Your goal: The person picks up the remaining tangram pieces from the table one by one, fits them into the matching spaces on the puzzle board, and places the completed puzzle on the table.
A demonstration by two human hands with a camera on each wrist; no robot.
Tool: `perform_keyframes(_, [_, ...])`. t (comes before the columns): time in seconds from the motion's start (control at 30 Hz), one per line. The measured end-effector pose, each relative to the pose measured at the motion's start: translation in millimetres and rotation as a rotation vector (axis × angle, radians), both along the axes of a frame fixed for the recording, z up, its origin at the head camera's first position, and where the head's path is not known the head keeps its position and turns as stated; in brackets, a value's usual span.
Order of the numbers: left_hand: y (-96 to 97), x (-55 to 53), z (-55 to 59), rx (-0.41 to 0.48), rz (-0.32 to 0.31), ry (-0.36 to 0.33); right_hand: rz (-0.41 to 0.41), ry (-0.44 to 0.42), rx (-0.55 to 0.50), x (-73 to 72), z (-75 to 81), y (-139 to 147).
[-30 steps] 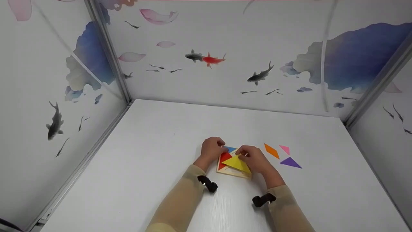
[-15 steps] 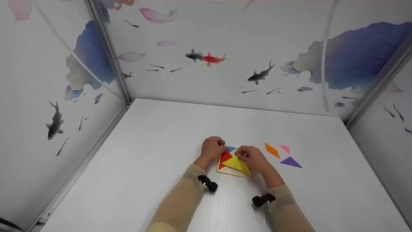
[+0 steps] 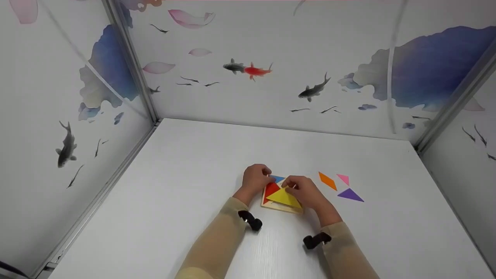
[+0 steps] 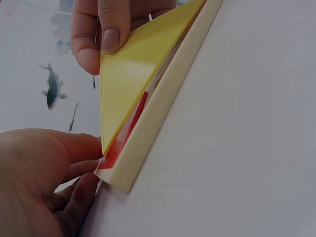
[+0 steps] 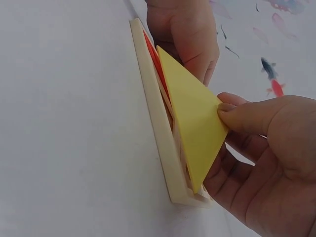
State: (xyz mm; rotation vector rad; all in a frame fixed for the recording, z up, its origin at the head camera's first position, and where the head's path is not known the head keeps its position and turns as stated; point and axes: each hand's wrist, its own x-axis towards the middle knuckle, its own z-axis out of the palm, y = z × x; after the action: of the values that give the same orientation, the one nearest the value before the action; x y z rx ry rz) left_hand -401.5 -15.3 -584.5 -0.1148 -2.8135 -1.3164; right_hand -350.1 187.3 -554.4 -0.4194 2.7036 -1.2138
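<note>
In the head view a square wooden tangram tray (image 3: 282,209) lies on the table with a red triangle (image 3: 272,188) and a blue piece (image 3: 278,179) in it. My right hand (image 3: 308,190) pinches a large yellow triangle (image 5: 195,111) by its corner between thumb and fingers. The triangle is tilted close over the tray's near part and overlaps the red piece. My left hand (image 3: 255,179) grips the tray's left edge, thumb on top near the blue piece. In the left wrist view its fingers (image 4: 81,197) lie at the tray's side.
Right of the tray lie an orange parallelogram (image 3: 328,181), a pink triangle (image 3: 344,179) and a purple triangle (image 3: 350,195). White panels with painted fish (image 3: 257,71) enclose the white table (image 3: 201,155) at the back and both sides.
The yellow triangle in the right hand has shifted very slightly to the left over the tray. The left hand keeps its place on the tray edge.
</note>
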Motion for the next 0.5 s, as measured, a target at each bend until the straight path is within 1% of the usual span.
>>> perform_keyframes(0.17, [0.1, 1.1, 0.9, 0.001, 0.004, -0.001, -0.004, -0.023, 0.016, 0.4, 0.1, -0.8])
perform_keyframes(0.3, [0.0, 1.9, 1.5, 0.014, 0.005, -0.015, -0.010, -0.033, 0.028, 1.2, 0.6, -2.0])
perform_keyframes(0.5, [-0.3, 0.7, 0.8, 0.013, -0.001, -0.024, -0.017, -0.044, 0.048, 1.9, 1.1, -3.9])
